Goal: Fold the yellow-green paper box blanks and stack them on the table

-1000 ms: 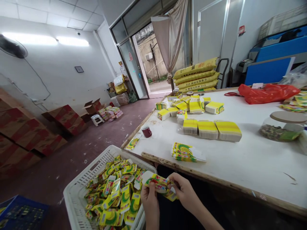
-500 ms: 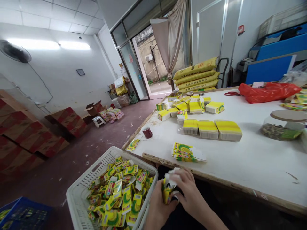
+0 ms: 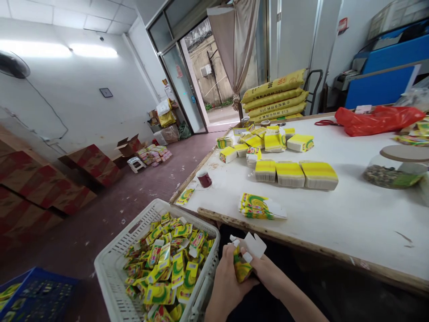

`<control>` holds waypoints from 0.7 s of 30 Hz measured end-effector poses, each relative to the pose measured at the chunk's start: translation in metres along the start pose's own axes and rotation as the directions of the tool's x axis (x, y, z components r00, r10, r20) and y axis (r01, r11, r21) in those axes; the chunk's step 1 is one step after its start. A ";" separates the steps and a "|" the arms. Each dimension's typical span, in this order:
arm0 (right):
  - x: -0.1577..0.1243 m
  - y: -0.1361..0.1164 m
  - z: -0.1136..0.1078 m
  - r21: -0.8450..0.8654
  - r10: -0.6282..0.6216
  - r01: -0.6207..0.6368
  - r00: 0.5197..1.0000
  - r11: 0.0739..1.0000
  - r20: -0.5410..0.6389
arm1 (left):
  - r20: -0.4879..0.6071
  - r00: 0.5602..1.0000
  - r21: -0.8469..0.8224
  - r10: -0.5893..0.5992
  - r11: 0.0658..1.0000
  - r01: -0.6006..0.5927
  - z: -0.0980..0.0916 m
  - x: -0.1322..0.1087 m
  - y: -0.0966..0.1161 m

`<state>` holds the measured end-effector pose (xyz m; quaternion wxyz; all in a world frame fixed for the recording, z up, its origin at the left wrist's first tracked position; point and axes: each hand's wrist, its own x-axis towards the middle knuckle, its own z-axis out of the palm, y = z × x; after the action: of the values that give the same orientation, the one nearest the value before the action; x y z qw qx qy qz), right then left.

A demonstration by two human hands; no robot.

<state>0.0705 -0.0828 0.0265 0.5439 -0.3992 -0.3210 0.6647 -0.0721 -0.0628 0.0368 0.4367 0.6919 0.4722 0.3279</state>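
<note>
Low in front of me, just off the table's edge, my left hand (image 3: 225,278) is wrapped around a small yellow-and-green paper carton (image 3: 242,270). My right hand (image 3: 263,269) closes on the same carton from the other side, thumb and fingers near its top. White inner flaps (image 3: 255,245) stick up between the hands. Fingers hide much of the carton. On the table beyond lies a fanned stack of flat cartons (image 3: 256,205). To the left, a white plastic basket (image 3: 112,250) holds a heap of similar yellow-green cartons.
Three yellow-topped card stacks (image 3: 290,174) stand on the white table (image 3: 351,219), with more bundles behind. A dark red mug (image 3: 204,179) is near the left edge. A lidded jar (image 3: 385,170) and red plastic bag (image 3: 375,120) are at right. A blue crate (image 3: 36,293) sits lower left.
My right hand has moved from over the carton's top to its right side. The white flaps now stand up and spread to the right. The view has shifted slightly.
</note>
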 end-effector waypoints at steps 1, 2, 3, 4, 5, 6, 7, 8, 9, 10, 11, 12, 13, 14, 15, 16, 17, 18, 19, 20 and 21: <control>-0.001 0.000 -0.001 -0.022 -0.007 0.007 1.000 1.000 0.005 | 0.040 0.999 0.016 0.027 0.999 -0.027 -0.001 0.000 0.000; -0.002 -0.001 -0.002 -0.045 -0.010 0.010 1.000 0.999 0.009 | 0.078 0.996 0.032 0.054 0.998 -0.056 -0.002 -0.001 -0.001; -0.003 0.000 -0.003 -0.065 -0.006 0.007 1.000 0.998 0.016 | 0.104 0.992 0.049 0.075 0.996 -0.081 -0.002 -0.001 -0.002; -0.003 0.000 -0.003 -0.080 -0.001 0.003 1.000 0.997 0.025 | 0.117 0.989 0.067 0.090 0.993 -0.098 -0.002 -0.002 -0.004; -0.003 0.001 -0.004 -0.091 0.004 0.000 0.999 0.996 0.036 | 0.120 0.988 0.084 0.101 0.990 -0.112 -0.001 -0.003 -0.005; -0.003 0.003 -0.004 -0.099 0.004 0.001 0.999 0.995 0.049 | 0.112 0.988 0.102 0.109 0.987 -0.120 -0.001 -0.003 -0.007; -0.002 0.005 -0.004 -0.108 -0.005 0.011 0.998 0.994 0.057 | 0.097 0.989 0.122 0.115 0.984 -0.127 -0.001 -0.004 -0.008; -0.001 0.007 -0.004 -0.120 -0.019 0.027 0.998 0.992 0.062 | 0.079 0.989 0.140 0.123 0.981 -0.133 0.000 -0.005 -0.009; 0.001 0.010 -0.004 -0.130 -0.039 0.046 0.998 0.990 0.055 | 0.062 0.989 0.156 0.131 0.978 -0.139 0.000 -0.005 -0.010; 0.004 0.014 -0.003 -0.139 -0.057 0.062 0.997 0.988 0.042 | 0.050 0.989 0.169 0.141 0.975 -0.147 -0.001 -0.005 -0.010; 0.006 0.017 -0.003 -0.144 -0.071 0.074 0.997 0.987 0.028 | 0.045 0.987 0.184 0.152 0.970 -0.157 -0.001 -0.005 -0.009; 0.008 0.019 -0.003 -0.143 -0.081 0.083 0.997 0.986 0.015 | 0.046 0.986 0.201 0.162 0.965 -0.168 -0.002 -0.005 -0.008; 0.010 0.021 -0.003 -0.141 -0.092 0.092 0.996 0.986 0.007 | 0.054 0.984 0.219 0.171 0.959 -0.179 -0.002 -0.005 -0.007; 0.011 0.023 -0.003 -0.150 -0.106 0.107 0.994 0.983 0.013 | 0.069 0.982 0.230 0.175 0.955 -0.187 -0.003 -0.004 -0.006; 0.011 0.023 -0.004 -0.178 -0.128 0.131 0.991 0.975 0.031 | 0.083 0.982 0.232 0.172 0.955 -0.187 -0.003 -0.004 -0.006; 0.011 0.021 -0.005 -0.229 -0.157 0.167 0.986 0.959 0.060 | 0.099 0.983 0.221 0.158 0.959 -0.176 -0.003 -0.004 -0.007; 0.009 0.019 -0.006 -0.300 -0.195 0.216 0.976 0.929 0.097 | 0.113 0.985 0.200 0.134 0.968 -0.154 -0.004 -0.004 -0.009; 0.007 0.015 -0.008 -0.383 -0.229 0.269 0.962 0.883 0.148 | 0.126 0.986 0.176 0.107 0.976 -0.128 -0.004 -0.004 -0.011; 0.004 0.011 -0.009 -0.463 -0.250 0.320 0.946 0.827 0.208 | 0.141 0.986 0.154 0.088 0.982 -0.110 -0.003 -0.004 -0.015; 0.001 0.008 -0.010 -0.528 -0.255 0.361 0.930 0.769 0.265 | 0.154 0.985 0.141 0.083 0.984 -0.105 -0.002 -0.004 -0.020; -0.001 0.005 -0.010 -0.576 -0.243 0.389 0.917 0.719 0.316 | 0.155 0.983 0.141 0.094 0.983 -0.116 -0.001 -0.003 -0.025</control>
<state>0.0768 -0.0847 0.0177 0.4467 -0.4207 -0.6451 0.4552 -0.0833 -0.0612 0.0139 0.3995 0.7691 0.4244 0.2621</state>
